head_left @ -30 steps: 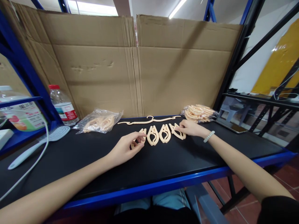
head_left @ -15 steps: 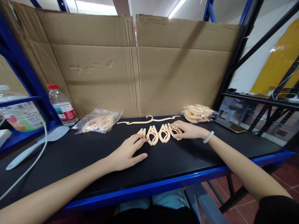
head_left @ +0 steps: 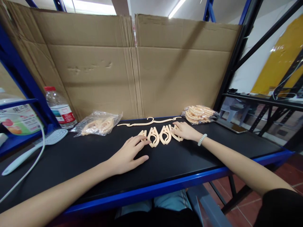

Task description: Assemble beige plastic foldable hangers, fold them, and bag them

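Note:
Several folded peach plastic hangers point(head_left: 159, 136) lie in a row on the black table top point(head_left: 165, 160). My left hand point(head_left: 129, 154) lies flat and open on the table, its fingertips on the leftmost folded hanger. My right hand point(head_left: 186, 130) rests open on the rightmost folded hanger, fingers spread over it. An unfolded peach hanger point(head_left: 149, 121) lies just behind the row.
A clear bag of hangers point(head_left: 98, 124) lies at the back left, another pile of hangers point(head_left: 199, 114) at the back right. A water bottle point(head_left: 58, 107) and a white brush-like tool point(head_left: 33, 148) are at the left. Cardboard point(head_left: 142, 66) walls the back. A tablet point(head_left: 228, 125) lies right.
My left hand went from a pinch at the leftmost hanger to lying flat. My right hand slid left, pushing the row of folded hangers closer together.

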`<state>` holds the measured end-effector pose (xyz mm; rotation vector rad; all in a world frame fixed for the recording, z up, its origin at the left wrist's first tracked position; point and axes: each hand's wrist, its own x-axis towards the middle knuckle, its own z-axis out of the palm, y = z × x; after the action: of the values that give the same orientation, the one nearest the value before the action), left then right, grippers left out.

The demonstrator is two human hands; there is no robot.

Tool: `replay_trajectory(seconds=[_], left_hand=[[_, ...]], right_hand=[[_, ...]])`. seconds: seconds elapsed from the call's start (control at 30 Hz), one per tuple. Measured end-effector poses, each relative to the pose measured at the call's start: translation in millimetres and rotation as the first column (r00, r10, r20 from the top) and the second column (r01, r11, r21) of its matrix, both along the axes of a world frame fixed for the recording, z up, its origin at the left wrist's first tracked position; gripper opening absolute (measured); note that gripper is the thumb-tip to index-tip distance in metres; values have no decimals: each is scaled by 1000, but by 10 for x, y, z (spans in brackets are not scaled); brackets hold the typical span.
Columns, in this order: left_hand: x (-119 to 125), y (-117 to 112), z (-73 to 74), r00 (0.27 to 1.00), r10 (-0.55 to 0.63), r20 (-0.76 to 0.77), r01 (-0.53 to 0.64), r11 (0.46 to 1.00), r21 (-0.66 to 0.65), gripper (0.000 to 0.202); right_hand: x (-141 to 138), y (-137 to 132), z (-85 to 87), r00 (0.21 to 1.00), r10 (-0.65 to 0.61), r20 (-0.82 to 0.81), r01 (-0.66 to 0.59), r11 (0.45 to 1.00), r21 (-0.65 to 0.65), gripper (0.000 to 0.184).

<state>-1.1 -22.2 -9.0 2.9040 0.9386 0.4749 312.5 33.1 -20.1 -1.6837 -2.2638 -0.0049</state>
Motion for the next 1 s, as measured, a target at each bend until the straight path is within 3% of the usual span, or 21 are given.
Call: replay_trajectory(seconds=[0.2,0.37,0.5,0.63,0.77,1.0], left_hand=[[148,-90,-16,999,-27,-28,30,995,96,40],[511,-182,-1,988,-136,-71,143,984,105,41],[906,-71,23,985,-162,-58,168,979,117,47],[1172,108,-35,991,-97,-94,105,991,83,61],[1215,173,-124,990,-106,-96,112,992,64,63],[1185,155,-153,991,-124,-46,128,985,112,57]], right_hand=[[147,148,14,985,-106,-138,99,993,-56,40],[195,189,18,985,-113,-134,106,993,-54,35],[161,166,20,988,-89,-130,83,995,-46,30],[133,132,46,990,-64,-124,57,997,-54,25],[135,116,90,992,-68,-109,57,994,-94,19],[111,124,71,985,-137,-101,132,990,-59,36]])
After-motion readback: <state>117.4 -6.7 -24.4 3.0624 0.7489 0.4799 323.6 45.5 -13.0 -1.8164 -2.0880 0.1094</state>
